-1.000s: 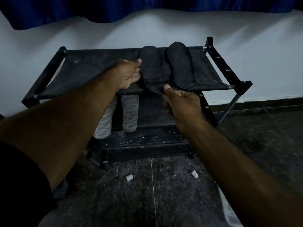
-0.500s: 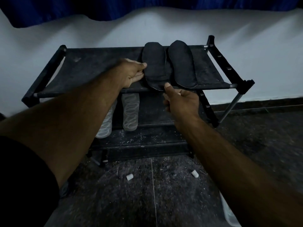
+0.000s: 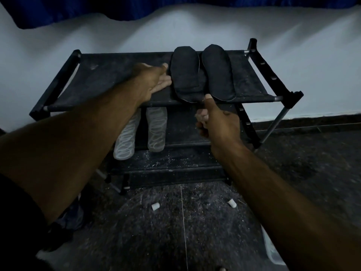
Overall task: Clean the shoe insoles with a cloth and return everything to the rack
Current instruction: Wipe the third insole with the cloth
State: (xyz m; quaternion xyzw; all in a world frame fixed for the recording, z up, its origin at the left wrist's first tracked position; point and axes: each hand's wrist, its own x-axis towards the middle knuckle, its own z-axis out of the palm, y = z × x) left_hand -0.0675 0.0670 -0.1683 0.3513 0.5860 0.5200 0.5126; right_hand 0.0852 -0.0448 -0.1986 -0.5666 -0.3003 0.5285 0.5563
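Two black insoles lay side by side on the right half of the rack's (image 3: 64,79) top shelf, the left insole (image 3: 185,75) overhanging the front edge, the right insole (image 3: 218,72) just beside it. The left hand (image 3: 156,78) lay flat, fingers straight, touching the left insole's outer edge. The right hand (image 3: 216,118), fingers curled, pinched that insole's front tip with its thumb. Two clear insoles (image 3: 156,130) sat on the lower shelf.

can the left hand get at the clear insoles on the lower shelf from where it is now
Probably not directly: the left hand lies flat on the rack's top shelf, which covers the clear insoles below. It would need to come back around the front edge.
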